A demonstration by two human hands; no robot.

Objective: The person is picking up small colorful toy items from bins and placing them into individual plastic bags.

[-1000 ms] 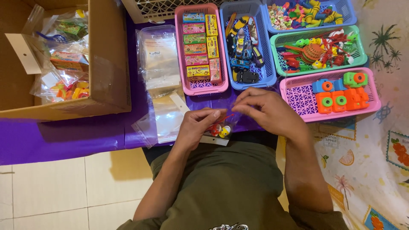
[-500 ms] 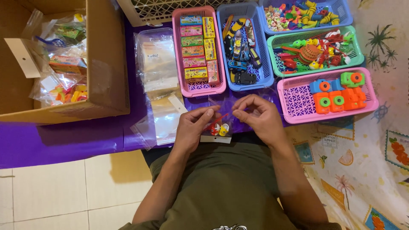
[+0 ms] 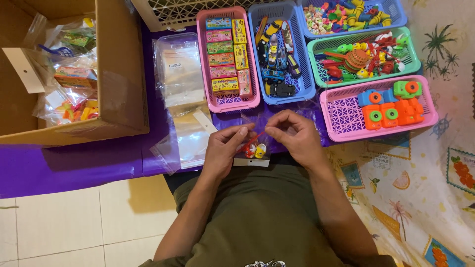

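A small clear bag (image 3: 251,150) with little red, yellow and white toys inside sits between the two hands, just in front of the person's lap. The left hand (image 3: 225,148) pinches the bag at its upper left edge with thumb and fingertips curled in. The right hand (image 3: 292,134) is closed on the bag's top from the other side, fingers bent and thumb tucked against them. A white card strip runs along the bag's lower edge, below both hands.

The bag is held over a purple cloth (image 3: 74,160) that covers the low bench. Just left of the left hand lies a loose pile of empty clear bags (image 3: 185,133), with a neater stack of them (image 3: 175,66) further up. Beyond the hands stands a row of plastic baskets: a pink basket (image 3: 228,103) of small coloured boxes, a blue basket (image 3: 307,90) of toy cars, a green basket (image 3: 413,62) of mixed bright toys, and nearest the right hand a second pink basket (image 3: 341,116) with orange, blue and green toy cameras. Another blue basket (image 3: 396,15) of tiny toys sits at the top. A cardboard box (image 3: 121,74) with packed bags stands at the far left. The floor is pale tile (image 3: 64,232); a patterned mat (image 3: 445,188) lies to the right.
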